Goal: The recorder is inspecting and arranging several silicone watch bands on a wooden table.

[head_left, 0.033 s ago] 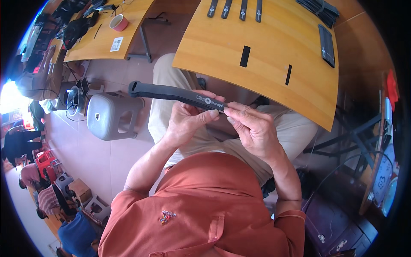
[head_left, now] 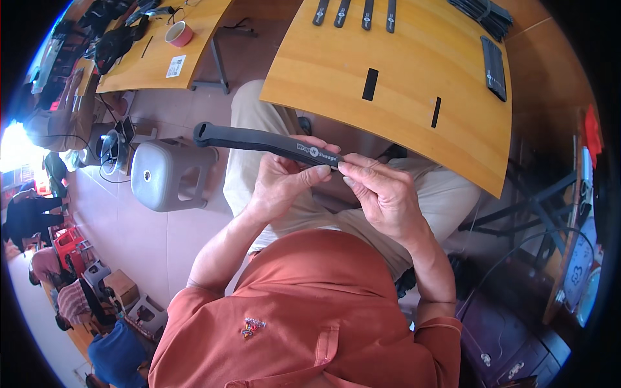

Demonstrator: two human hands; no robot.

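Note:
A dark grey strap (head_left: 249, 140) with pale lettering is held above my lap, in front of the wooden table's (head_left: 310, 84) near edge. Its left end is rounded with a slot in it and sticks out free past my left hand (head_left: 284, 184). That hand grips the strap near its lettered part, thumb below the lettering and fingers behind. My right hand (head_left: 385, 194) pinches the strap's right end between thumb and fingers, which hide the tip. On the table, several similar straps (head_left: 367, 15) lie in a row at the far edge.
Two black strips (head_left: 370, 85) lie on the tabletop. A flat bundle of straps (head_left: 493, 69) sits at its right edge, a larger dark bundle (head_left: 482, 17) behind. To the left are a grey stool (head_left: 158, 176) and another table with a pink bowl (head_left: 179, 34). People sit further left.

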